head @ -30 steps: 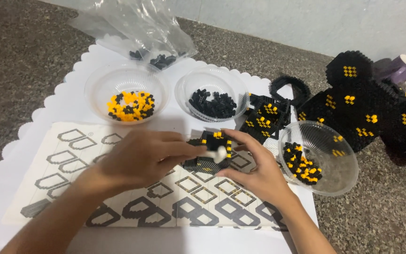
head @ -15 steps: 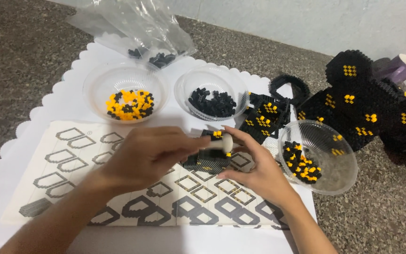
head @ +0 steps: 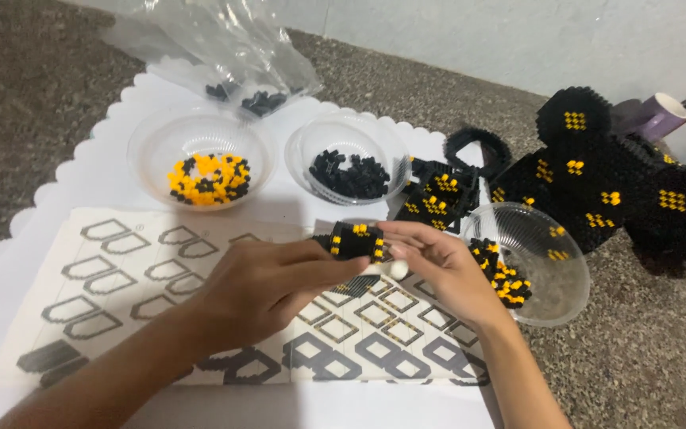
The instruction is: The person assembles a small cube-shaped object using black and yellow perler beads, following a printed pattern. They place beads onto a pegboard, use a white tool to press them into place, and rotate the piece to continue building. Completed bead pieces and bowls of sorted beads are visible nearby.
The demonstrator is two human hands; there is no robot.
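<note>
A small black and yellow block piece (head: 356,240) is pinched between the left hand (head: 267,290) and the right hand (head: 438,266) above the printed instruction sheet (head: 121,278). Three clear bowls of tiny bricks are seen nearby.

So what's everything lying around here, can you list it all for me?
small block piece: one, black with yellow spots, held between both hands
instruction sheet: one, white with grey and black outlines, under the hands
clear bowls: three; yellow-and-black blocks at left, black blocks in the middle, mixed blocks at right
plastic bag: one, clear, some black blocks inside, far edge of mat
scalloped mat: one, white, beneath bowls and sheet
large block model: one, black with yellow patches, at right
purple cup: one, behind model
left hand: grips the piece
right hand: grips the piece
</note>
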